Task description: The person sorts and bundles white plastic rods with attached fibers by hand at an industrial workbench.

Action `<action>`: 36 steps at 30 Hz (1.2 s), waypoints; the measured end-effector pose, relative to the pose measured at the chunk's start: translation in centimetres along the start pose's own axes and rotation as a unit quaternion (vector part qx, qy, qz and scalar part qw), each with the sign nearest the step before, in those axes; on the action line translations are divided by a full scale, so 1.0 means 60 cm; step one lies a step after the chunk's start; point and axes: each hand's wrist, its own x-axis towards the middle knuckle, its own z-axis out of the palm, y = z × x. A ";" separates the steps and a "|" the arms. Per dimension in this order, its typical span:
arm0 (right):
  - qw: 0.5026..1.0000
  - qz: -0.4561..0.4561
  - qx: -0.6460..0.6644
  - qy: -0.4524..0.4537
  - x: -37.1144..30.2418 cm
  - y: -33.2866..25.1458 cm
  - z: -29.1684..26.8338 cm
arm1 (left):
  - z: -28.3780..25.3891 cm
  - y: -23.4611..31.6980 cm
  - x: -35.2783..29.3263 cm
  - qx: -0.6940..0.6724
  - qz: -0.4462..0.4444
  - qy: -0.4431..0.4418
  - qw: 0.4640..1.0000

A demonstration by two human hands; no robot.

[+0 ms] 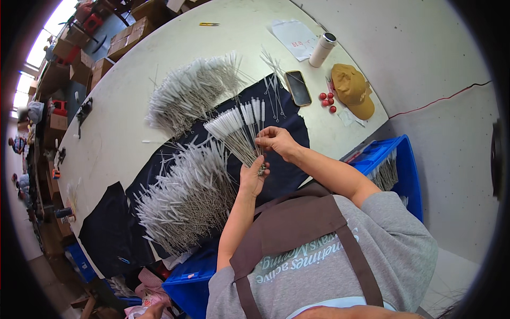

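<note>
A: What are the hands holding?
B: Thin white brushes [223,126] on wire stems, spread into a fan with the bristles pointing away. The left hand [254,176] is wrapped round the lower stems, where the looped wire ends bunch together

A: And the right hand [278,142]?
B: Thumb and forefinger are pinched on the stems at the fan's right edge. I cannot tell whether they have one stem or several

A: Where is that fan exactly?
B: Above the dark cloth [287,178], to the right of the near pile [183,199] of similar brushes. The far pile [194,87] lies beyond it and to the left, and a few loose brushes [274,93] lie at the cloth's far right edge

A: What else is on the pale table [244,48]?
B: On the right, a phone [298,89] lies just beside the loose brushes. Farther right are red balls [323,96] and a mustard cap [350,90]. A white bottle [322,50] stands upright by a sheet of paper [292,37], and a yellow cutter [209,24] lies at the far side

A: Anything beside the table?
B: A blue bin [409,175] on the right, with more brushes in it, and another blue bin [186,292] at the near left
</note>
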 end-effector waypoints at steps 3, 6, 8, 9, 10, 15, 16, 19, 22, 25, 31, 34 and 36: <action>1.000 0.008 0.011 0.006 0.013 0.004 -0.025 | 0.007 -0.004 0.021 0.018 -0.001 0.010 1.000; 1.000 0.020 -0.001 0.010 0.021 0.005 -0.040 | 0.012 -0.006 0.035 0.038 0.007 0.044 0.998; 1.000 0.023 0.011 0.008 0.030 0.012 -0.045 | 0.010 -0.006 0.044 0.045 0.005 0.053 0.998; 1.000 0.023 0.020 0.006 0.033 0.015 -0.045 | 0.008 -0.005 0.047 0.052 0.006 0.059 0.997; 0.999 0.026 0.021 0.007 0.036 0.018 -0.044 | 0.006 -0.005 0.049 0.052 0.004 0.061 0.997; 0.999 0.048 0.015 -0.009 0.041 0.019 -0.041 | 0.002 -0.010 0.052 0.053 0.016 0.039 0.998; 0.999 0.049 0.015 -0.008 0.043 0.022 -0.042 | 0.003 -0.012 0.052 0.053 0.015 0.038 0.998; 0.999 0.035 0.013 0.002 0.046 0.030 -0.046 | 0.017 -0.012 0.052 0.059 0.009 0.051 0.997; 0.999 0.033 0.019 0.033 0.045 0.028 -0.045 | 0.021 -0.010 0.053 0.068 0.021 0.070 0.995; 0.998 0.034 0.015 0.051 0.044 0.029 -0.045 | 0.019 -0.012 0.055 0.071 0.029 0.090 0.993; 0.998 0.032 0.006 0.045 0.038 0.027 -0.034 | 0.010 -0.014 0.047 0.067 0.052 0.097 0.992; 0.999 0.037 0.005 0.036 0.033 0.025 -0.027 | 0.001 -0.016 0.045 0.047 0.044 0.098 0.993; 0.998 0.036 0.010 0.045 0.033 0.028 -0.024 | -0.003 -0.019 0.044 -0.003 0.061 0.083 0.995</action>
